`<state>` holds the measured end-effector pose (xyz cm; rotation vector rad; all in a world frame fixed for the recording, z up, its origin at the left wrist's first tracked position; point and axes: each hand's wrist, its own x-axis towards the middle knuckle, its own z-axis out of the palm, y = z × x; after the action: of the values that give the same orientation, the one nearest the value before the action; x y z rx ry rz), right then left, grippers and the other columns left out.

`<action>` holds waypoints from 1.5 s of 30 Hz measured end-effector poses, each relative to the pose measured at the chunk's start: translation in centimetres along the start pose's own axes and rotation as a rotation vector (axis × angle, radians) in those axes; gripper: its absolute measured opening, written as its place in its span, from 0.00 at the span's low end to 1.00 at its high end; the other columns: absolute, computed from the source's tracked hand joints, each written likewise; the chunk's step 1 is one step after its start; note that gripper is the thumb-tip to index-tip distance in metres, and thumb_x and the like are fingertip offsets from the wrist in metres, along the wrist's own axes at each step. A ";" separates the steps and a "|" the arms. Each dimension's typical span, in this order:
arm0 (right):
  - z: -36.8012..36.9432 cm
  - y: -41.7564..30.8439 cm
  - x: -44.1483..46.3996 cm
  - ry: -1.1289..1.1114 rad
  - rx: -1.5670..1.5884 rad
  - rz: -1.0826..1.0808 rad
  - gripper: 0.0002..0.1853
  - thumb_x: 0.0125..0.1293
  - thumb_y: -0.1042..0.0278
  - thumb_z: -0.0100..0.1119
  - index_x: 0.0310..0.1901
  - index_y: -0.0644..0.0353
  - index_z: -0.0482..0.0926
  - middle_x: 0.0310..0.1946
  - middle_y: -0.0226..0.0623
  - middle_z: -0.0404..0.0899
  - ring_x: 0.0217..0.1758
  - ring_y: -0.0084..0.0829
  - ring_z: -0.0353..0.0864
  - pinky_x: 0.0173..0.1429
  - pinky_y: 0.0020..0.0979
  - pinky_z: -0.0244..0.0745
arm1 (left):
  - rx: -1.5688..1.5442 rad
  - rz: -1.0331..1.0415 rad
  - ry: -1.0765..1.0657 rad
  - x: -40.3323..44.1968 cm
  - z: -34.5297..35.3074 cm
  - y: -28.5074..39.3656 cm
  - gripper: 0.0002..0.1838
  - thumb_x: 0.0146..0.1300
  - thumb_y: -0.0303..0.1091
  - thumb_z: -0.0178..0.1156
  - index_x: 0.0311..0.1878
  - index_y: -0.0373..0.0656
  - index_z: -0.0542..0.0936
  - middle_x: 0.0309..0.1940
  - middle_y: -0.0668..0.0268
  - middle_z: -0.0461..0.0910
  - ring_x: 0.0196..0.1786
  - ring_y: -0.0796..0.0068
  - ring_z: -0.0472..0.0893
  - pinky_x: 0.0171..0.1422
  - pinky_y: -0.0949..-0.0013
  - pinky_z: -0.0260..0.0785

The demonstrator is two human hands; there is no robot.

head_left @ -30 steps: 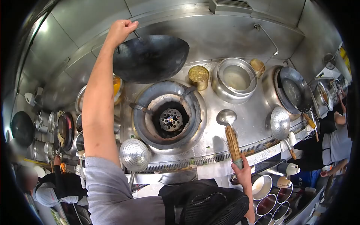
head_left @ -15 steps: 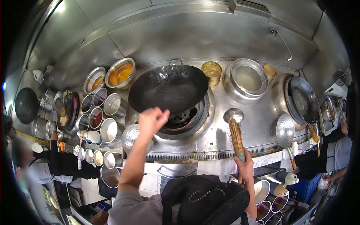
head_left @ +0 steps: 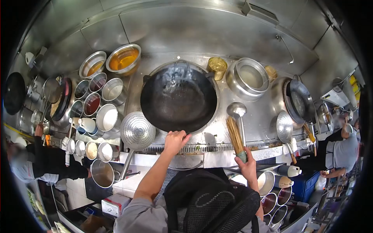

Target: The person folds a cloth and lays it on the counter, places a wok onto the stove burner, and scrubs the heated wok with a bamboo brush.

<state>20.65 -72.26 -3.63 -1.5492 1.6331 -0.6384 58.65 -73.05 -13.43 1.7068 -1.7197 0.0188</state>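
Note:
The black wok (head_left: 178, 97) sits level over the burner in the middle of the stove. My left hand (head_left: 176, 142) is closed at its near rim, where the handle is hidden under my fingers. In my right hand (head_left: 248, 167) is a bamboo wok brush (head_left: 234, 136), bristles pointing away from me. A steel ladle (head_left: 237, 110) lies just beyond the brush, its handle running down alongside the bristles to the same hand. Left of the wok, a perforated skimmer (head_left: 137, 131) rests with its handle over the stove's front edge.
Two bowls of orange liquid (head_left: 123, 59) and several metal seasoning pots (head_left: 107, 117) stand to the left. Behind right are a tin (head_left: 217, 66) and a large steel pot (head_left: 247, 79). Another wok (head_left: 302, 99) sits farther right. Co-workers (head_left: 340, 151) stand on both sides.
The wok has come down from a tilted, raised position to lie over the burner. My left hand has moved toward me with it. Bristles now lie beside the ladle's handle.

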 end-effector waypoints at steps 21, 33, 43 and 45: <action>-1.2 7.2 -5.3 0.145 0.127 0.078 0.40 0.65 0.60 0.78 0.74 0.68 0.72 0.54 0.54 0.88 0.54 0.41 0.89 0.59 0.40 0.83 | -0.102 -0.027 0.071 9.5 -7.5 5.9 0.12 0.65 0.39 0.76 0.40 0.43 0.84 0.36 0.62 0.85 0.39 0.59 0.84 0.45 0.54 0.74; 12.3 13.1 5.5 -0.176 -0.275 0.206 0.44 0.72 0.51 0.64 0.83 0.53 0.55 0.62 0.70 0.76 0.57 0.65 0.86 0.61 0.58 0.84 | -0.274 0.340 -0.003 3.3 -11.6 21.3 0.10 0.63 0.20 0.70 0.47 0.38 0.83 0.47 0.55 0.82 0.51 0.53 0.81 0.61 0.55 0.73; 7.1 9.0 -7.6 0.370 -0.185 0.340 0.36 0.70 0.46 0.68 0.71 0.60 0.73 0.66 0.62 0.74 0.57 0.60 0.87 0.63 0.55 0.82 | -0.842 0.508 -0.972 -3.3 0.7 20.8 0.06 0.67 0.22 0.70 0.43 0.37 0.81 0.36 0.61 0.81 0.41 0.66 0.81 0.53 0.65 0.73; 7.5 10.0 -13.0 0.567 -0.022 0.476 0.36 0.68 0.54 0.71 0.73 0.61 0.71 0.70 0.64 0.68 0.56 0.61 0.87 0.60 0.55 0.85 | -0.922 0.510 -1.097 -3.7 1.9 22.7 0.09 0.68 0.24 0.71 0.39 0.37 0.78 0.34 0.66 0.77 0.40 0.72 0.75 0.53 0.67 0.71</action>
<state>20.24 -57.09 -13.37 -0.9682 2.3337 -0.8374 37.30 -67.79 -6.33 0.5061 -2.2710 -1.4521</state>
